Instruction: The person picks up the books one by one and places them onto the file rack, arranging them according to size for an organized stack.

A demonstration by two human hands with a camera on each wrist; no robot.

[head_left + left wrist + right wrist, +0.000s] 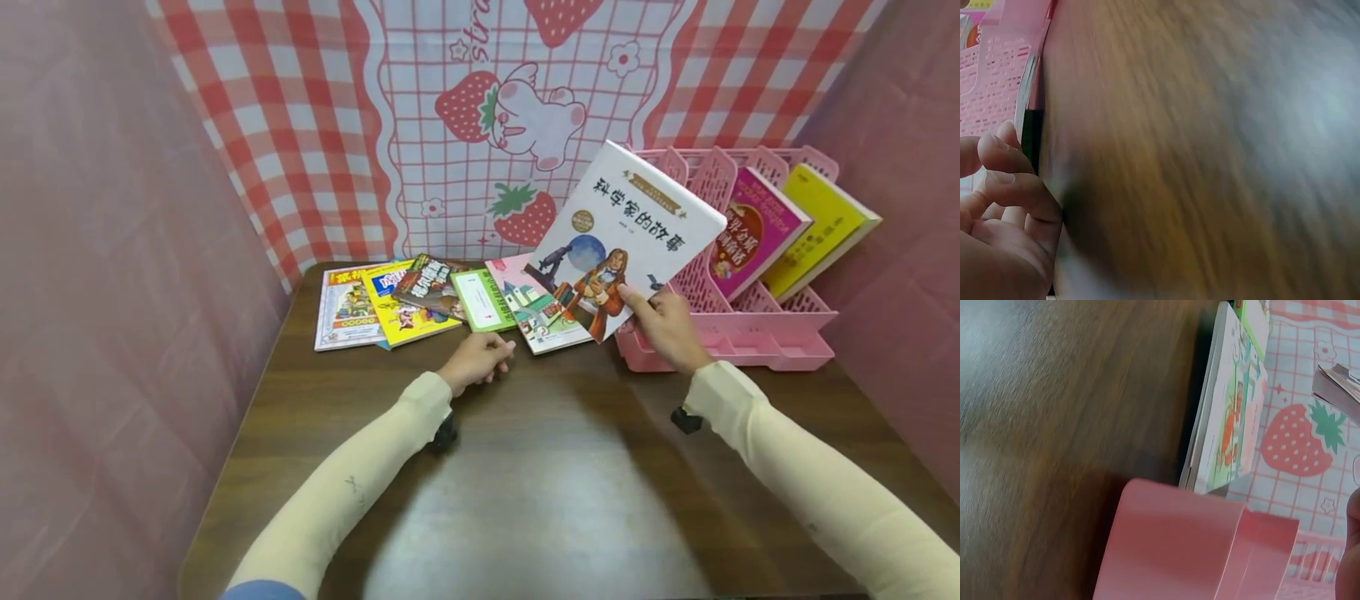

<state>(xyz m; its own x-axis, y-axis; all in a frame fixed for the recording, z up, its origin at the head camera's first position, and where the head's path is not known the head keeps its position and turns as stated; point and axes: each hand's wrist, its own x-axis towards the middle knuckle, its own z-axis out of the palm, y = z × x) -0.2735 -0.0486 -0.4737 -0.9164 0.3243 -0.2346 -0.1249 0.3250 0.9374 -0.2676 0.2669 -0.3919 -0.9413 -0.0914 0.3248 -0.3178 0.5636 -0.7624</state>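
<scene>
Currently, a white book [626, 237] is gripped at its lower edge by the right hand [663, 329], raised and tilted before the pink rack [750, 346] at the table's back right. The left hand [474, 362] is rested loosely curled, holding nothing, beside the books [420, 300] spread along the table's [525, 483] back edge.

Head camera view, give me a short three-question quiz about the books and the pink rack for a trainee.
1. True or false: the right hand holds the white science book lifted off the table.
2. How many books already stand in the pink rack? A) none B) two C) five
3. Fill in: the left hand rests on the table just in front of the ____ of books lying flat.

Key: 1 true; 2 B, the magenta book and the yellow book; 3 row.
</scene>
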